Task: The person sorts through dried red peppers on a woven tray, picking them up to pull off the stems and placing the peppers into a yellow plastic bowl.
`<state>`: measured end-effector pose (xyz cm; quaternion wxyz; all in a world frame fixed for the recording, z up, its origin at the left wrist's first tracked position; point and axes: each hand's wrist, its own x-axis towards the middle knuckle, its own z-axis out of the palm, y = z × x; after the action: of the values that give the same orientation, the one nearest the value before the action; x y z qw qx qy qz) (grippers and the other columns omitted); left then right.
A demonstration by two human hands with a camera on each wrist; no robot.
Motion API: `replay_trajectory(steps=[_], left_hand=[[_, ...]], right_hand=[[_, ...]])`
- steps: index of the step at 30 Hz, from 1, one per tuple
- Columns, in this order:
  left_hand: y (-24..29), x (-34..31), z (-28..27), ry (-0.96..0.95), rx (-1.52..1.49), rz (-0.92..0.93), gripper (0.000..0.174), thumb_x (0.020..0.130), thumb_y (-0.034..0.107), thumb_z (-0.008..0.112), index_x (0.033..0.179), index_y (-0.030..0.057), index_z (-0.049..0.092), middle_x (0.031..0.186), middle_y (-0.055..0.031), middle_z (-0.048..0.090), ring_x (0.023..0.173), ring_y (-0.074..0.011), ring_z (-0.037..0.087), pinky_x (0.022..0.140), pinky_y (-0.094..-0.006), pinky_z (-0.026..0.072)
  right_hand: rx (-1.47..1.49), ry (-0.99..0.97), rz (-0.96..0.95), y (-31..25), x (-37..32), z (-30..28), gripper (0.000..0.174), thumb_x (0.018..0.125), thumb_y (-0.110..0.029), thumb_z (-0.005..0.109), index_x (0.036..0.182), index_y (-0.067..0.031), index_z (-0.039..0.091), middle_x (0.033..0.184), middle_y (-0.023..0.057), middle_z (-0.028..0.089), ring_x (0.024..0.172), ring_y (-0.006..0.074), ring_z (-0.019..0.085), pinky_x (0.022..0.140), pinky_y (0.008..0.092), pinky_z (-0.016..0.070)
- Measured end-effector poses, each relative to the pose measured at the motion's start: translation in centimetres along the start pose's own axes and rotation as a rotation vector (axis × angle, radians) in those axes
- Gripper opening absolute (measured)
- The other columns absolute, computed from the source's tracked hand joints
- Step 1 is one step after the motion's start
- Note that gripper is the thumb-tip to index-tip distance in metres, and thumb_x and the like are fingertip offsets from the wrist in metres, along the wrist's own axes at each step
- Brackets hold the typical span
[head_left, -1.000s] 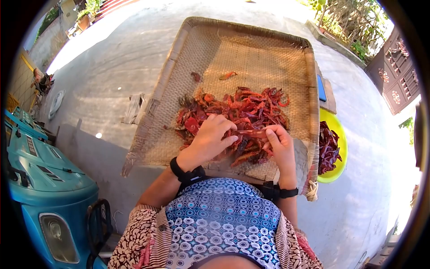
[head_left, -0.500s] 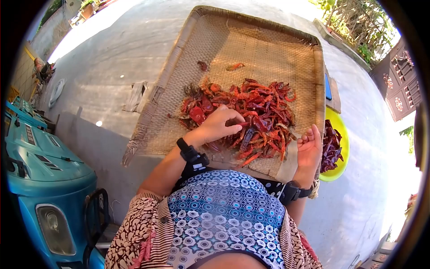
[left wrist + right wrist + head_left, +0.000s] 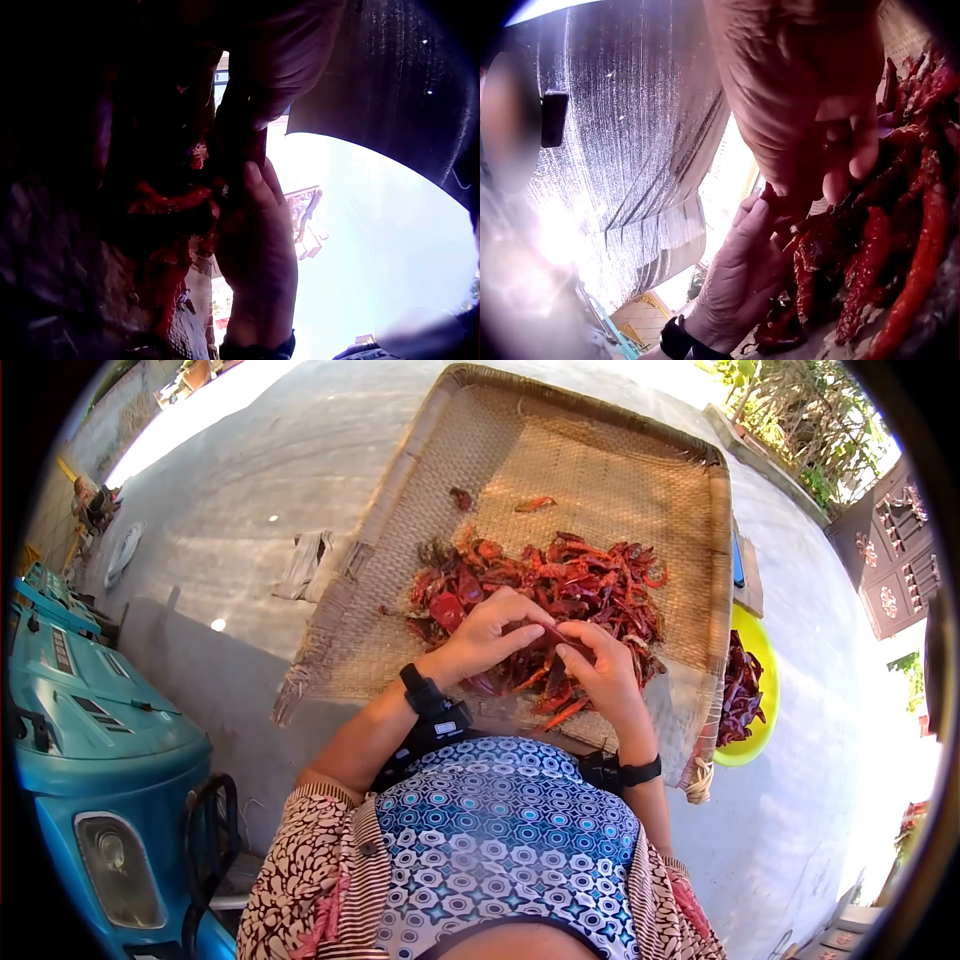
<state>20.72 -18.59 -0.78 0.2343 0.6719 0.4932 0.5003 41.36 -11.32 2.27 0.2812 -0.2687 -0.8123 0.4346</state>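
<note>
Dried red chillies [image 3: 590,580] lie heaped on a woven tray [image 3: 600,470]. Over the near side of the heap, the left hand [image 3: 492,636] and right hand [image 3: 605,672] meet at the fingertips and pinch a dark red chilli [image 3: 545,640] between them. In the right wrist view, the left hand [image 3: 742,270] and right hand [image 3: 802,97] come together beside loose chillies [image 3: 922,262]. The left wrist view is very dark; the right hand [image 3: 262,255] shows there below the left hand [image 3: 285,60].
A yellow-green basin [image 3: 765,690] of darker chillies stands right of the tray, near a blue flat item [image 3: 738,563]. A teal vehicle [image 3: 110,760] is at the left. Two small pieces lie apart in the tray's upper part.
The right hand left the chilli, moved out to the tray's right side, and has come back to meet the left hand. The left hand stayed over the heap.
</note>
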Motion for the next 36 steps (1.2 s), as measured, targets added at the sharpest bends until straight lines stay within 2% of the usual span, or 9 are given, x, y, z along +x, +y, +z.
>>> replay_trajectory(steps=[2,5,11,14,19,22,24,32,36], left_hand=[[-0.5,0.0,0.2,0.045,0.210,0.147,0.018,0.089,0.020,0.068,0.103,0.0089,0.068,0.098,-0.0041,0.063,0.099,-0.0215,0.054,0.085,-0.0372,0.0452],[0.3,0.1,-0.2,0.004,0.534,0.337,0.030,0.089,0.020,0.069,0.116,0.0091,0.062,0.113,-0.0076,0.062,0.108,-0.0270,0.055,0.094,-0.0388,0.0442],[0.4,0.3,-0.9,0.021,0.788,0.588,0.036,0.093,0.037,0.062,0.118,0.0099,0.060,0.119,-0.0095,0.058,0.118,-0.0286,0.050,0.102,-0.0457,0.0375],[-0.5,0.2,-1.2,0.049,0.656,0.400,0.043,0.087,0.036,0.069,0.119,0.0088,0.059,0.116,-0.0099,0.059,0.118,-0.0295,0.049,0.101,-0.0458,0.0382],[0.6,1.0,-0.6,0.173,0.436,0.191,0.024,0.085,0.019,0.070,0.104,0.0067,0.063,0.096,-0.0075,0.063,0.099,-0.0279,0.053,0.090,-0.0395,0.0426],[2.3,1.1,0.1,0.121,0.263,0.059,0.021,0.084,0.017,0.070,0.102,0.0069,0.064,0.092,-0.0061,0.062,0.092,-0.0246,0.053,0.083,-0.0368,0.0459],[3.7,1.0,0.5,-0.025,0.140,-0.087,0.021,0.084,0.015,0.070,0.102,0.0064,0.065,0.094,-0.0046,0.064,0.092,-0.0218,0.053,0.082,-0.0346,0.0448],[3.8,1.1,1.5,-0.313,0.278,0.113,0.034,0.072,0.021,0.082,0.101,0.0106,0.068,0.100,-0.0047,0.061,0.096,-0.0257,0.051,0.084,-0.0361,0.0438],[3.9,0.5,1.8,-0.366,0.376,0.109,0.039,0.068,0.022,0.083,0.103,0.0107,0.068,0.106,-0.0058,0.057,0.098,-0.0271,0.049,0.087,-0.0377,0.0417]], right_hand=[[0.114,-0.033,0.191,-0.9,-0.2,0.0,0.021,0.092,-0.011,0.065,0.111,-0.0027,0.066,0.095,0.0060,0.066,0.075,0.0118,0.060,0.065,0.0263,0.0501],[0.105,0.046,0.205,-0.8,-0.6,-0.3,0.018,0.093,-0.010,0.064,0.108,-0.0013,0.067,0.086,0.0040,0.065,0.067,0.0092,0.057,0.060,0.0248,0.0480],[0.349,0.330,0.266,1.1,-1.6,-3.6,0.019,0.096,-0.015,0.062,0.110,-0.0020,0.065,0.082,-0.0008,0.062,0.063,0.0055,0.053,0.059,0.0217,0.0440],[0.525,0.608,0.287,2.7,-2.3,-6.3,0.018,0.098,-0.019,0.059,0.110,-0.0056,0.063,0.084,-0.0017,0.063,0.063,0.0072,0.054,0.060,0.0230,0.0439],[1.292,0.796,0.099,8.1,-3.9,-12.6,0.025,0.102,-0.029,0.050,0.111,-0.0067,0.059,0.100,0.0037,0.067,0.077,0.0122,0.060,0.071,0.0303,0.0508],[1.443,1.018,0.261,7.5,-4.1,-12.8,0.034,0.101,-0.036,0.047,0.114,-0.0064,0.057,0.106,0.0054,0.068,0.084,0.0150,0.063,0.076,0.0322,0.0528],[1.563,0.673,0.143,9.9,-5.0,-13.1,0.037,0.100,-0.038,0.050,0.118,-0.0061,0.056,0.107,0.0063,0.068,0.086,0.0176,0.063,0.076,0.0348,0.0530],[1.208,0.704,0.187,5.9,-0.9,-7.7,0.029,0.102,-0.033,0.050,0.113,-0.0074,0.059,0.093,0.0020,0.065,0.074,0.0141,0.057,0.068,0.0296,0.0467],[0.776,0.778,0.122,4.7,-0.3,-5.0,0.026,0.103,-0.029,0.048,0.111,-0.0064,0.058,0.085,0.0030,0.063,0.067,0.0096,0.056,0.064,0.0252,0.0449]])
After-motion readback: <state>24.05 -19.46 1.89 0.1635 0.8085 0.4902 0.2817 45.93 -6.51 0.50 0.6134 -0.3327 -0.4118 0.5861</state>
